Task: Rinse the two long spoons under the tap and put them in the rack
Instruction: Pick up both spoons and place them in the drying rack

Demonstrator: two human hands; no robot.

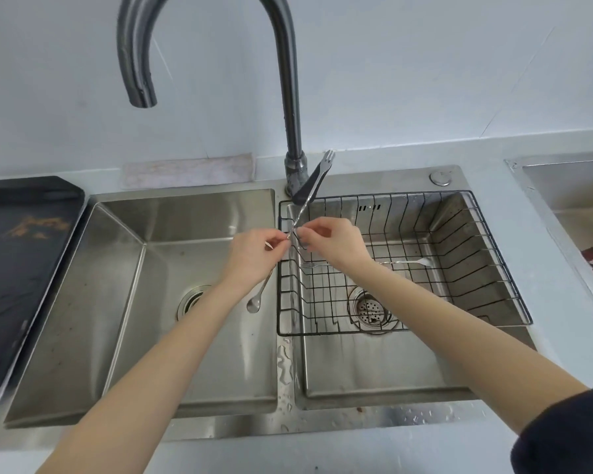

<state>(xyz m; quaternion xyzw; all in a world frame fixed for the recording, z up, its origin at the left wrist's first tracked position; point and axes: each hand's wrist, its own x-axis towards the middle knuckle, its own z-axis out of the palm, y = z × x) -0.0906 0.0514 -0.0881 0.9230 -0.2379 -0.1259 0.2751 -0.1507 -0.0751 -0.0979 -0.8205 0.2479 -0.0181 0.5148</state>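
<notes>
Two long, thin utensils are meeting between the hands, above the divider of the double sink. One, a long spoon (259, 291), is hanging bowl-down from the left hand (254, 254) over the left basin (124, 268). The other (314, 184) is slanting up and back from the right hand (329, 242), crossing in front of the tap's base; its upper tip is looking forked, so whether it is a spoon cannot be told.

Left grip: fingers are pinching the spoon's handle end. Right grip: thumb and fingers are pinching the slanted utensil's lower shaft. The two hands are almost touching.

A black wire rack (486, 268) is sitting in the right basin, with a slim silver utensil (408, 263) already lying across its floor. The gooseneck tap (290, 97) is arching left, its spout (142, 97) opening over the left basin; no water is showing.

Step in hand, by judgement: sorting the pieces between the hands, rinsing either done or not begun. The next move is probably calling for lowering each piece flat onto the rack's wires without letting it slip through.

A dark tray (18, 261) is sitting on the worktop (391, 155) at left.
</notes>
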